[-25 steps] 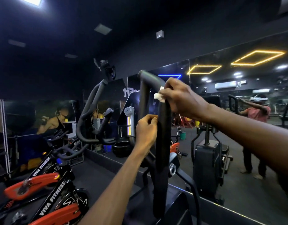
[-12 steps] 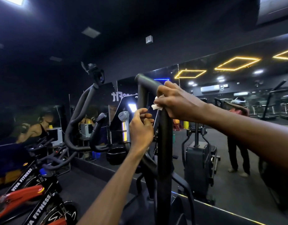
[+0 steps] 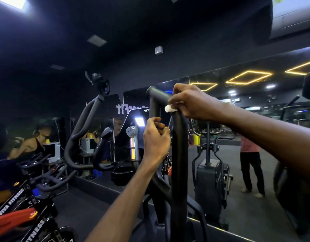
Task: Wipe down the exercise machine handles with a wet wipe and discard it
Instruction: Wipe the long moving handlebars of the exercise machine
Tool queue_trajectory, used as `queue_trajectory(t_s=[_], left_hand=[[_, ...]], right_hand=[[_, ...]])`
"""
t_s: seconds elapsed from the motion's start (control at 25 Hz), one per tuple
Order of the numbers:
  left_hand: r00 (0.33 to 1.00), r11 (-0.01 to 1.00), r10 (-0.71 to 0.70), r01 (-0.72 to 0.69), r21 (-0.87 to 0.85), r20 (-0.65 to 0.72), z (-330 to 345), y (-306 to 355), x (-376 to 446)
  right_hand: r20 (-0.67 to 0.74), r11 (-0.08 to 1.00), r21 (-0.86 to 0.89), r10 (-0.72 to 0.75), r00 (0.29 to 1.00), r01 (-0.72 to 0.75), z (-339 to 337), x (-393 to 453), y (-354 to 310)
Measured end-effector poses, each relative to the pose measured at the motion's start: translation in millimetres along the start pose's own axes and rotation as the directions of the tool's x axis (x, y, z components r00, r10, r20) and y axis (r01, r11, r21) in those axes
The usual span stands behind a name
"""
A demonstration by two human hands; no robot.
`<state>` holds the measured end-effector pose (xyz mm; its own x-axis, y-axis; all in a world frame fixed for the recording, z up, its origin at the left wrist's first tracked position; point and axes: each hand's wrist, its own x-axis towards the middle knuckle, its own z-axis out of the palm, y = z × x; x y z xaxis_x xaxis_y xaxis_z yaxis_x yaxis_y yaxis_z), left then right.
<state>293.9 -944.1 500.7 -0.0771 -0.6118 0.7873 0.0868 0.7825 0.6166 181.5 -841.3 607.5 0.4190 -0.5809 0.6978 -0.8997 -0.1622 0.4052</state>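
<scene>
Wipe, mostly hidden, pinched by right hand against handle; left hand curled, contents unclear.

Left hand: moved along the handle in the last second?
No. The left hand remains beside the upright handle, below the wet wipe; only the camera shifted.

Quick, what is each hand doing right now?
Left hand: fingers curled beside the black handle bar; whether it grips anything cannot be told.
Right hand: holding the white wet wipe against the bar's top.
</scene>
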Motion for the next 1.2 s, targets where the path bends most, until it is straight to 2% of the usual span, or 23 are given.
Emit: queue_trajectory(t_s=[0.12, 0.2, 0.28, 0.36, 0.44, 0.56, 0.72, 0.84, 0.96, 1.08, 1.2], left_hand=[[0.999, 0.998, 0.041, -0.042, 0.039, 0.028, -2.6, 1.7, 4.9], [0.998, 0.997, 0.057, -0.058, 0.058, 0.027, -2.2, 2.5, 8.8], [0.995, 0.992, 0.102, -0.102, 0.077, -0.002, -0.9, 3.7, 11.9], [0.99, 0.986, 0.14, -0.136, 0.1, -0.036, -2.1, 5.5, 15.0], [0.99, 0.986, 0.134, -0.127, 0.111, -0.053, -4.9, 5.9, 21.5], [0.99, 0.986, 0.133, -0.128, 0.11, -0.039, -8.8, 2.7, 30.6], [0.992, 0.986, 0.125, -0.121, 0.112, -0.031, -11.4, 0.3, 37.8], [0.986, 0.981, 0.163, -0.16, 0.112, -0.022, -12.4, -3.4, 43.3], [0.977, 0.958, 0.212, -0.205, 0.201, -0.012, -11.9, -6.3, 50.6], [0.971, 0.943, 0.238, -0.238, 0.233, 0.025, -11.8, -8.8, 60.2], [0.973, 0.952, 0.224, -0.23, 0.203, 0.054, -11.7, -10.4, 67.7]], right_hand=[[0.126, 0.999, -0.041, -0.026, 0.992, 0.031, -6.3, 13.8, 0.9], [0.113, 0.997, -0.063, 0.047, 0.992, -0.04, -14.0, 25.7, 4.8], [0.192, 0.99, -0.086, 0.129, 0.973, -0.114, -20.6, 36.7, 6.6], [0.269, 0.987, -0.099, 0.148, 0.952, -0.125, -21.3, 46.8, 1.9], [0.27, 0.987, -0.102, 0.147, 0.951, -0.124, -21.4, 55.9, -4.0], [0.408, 0.977, -0.122, 0.212, 0.888, -0.177, -24.5, 69.2, -7.1], [0.318, 0.963, -0.226, 0.215, 0.923, -0.146, -18.2, 86.7, -13.4], [0.455, 0.949, -0.248, 0.294, 0.841, -0.197, -16.9, 96.3, -15.8], [0.323, 0.94, -0.261, 0.3, 0.898, -0.221, -14.0, 101.6, -19.7], [0.361, 0.928, -0.271, 0.345, 0.866, -0.257, -13.6, 108.5, -20.7], [0.237, 0.919, -0.309, 0.324, 0.916, -0.245, -8.5, 116.8, -20.1]])
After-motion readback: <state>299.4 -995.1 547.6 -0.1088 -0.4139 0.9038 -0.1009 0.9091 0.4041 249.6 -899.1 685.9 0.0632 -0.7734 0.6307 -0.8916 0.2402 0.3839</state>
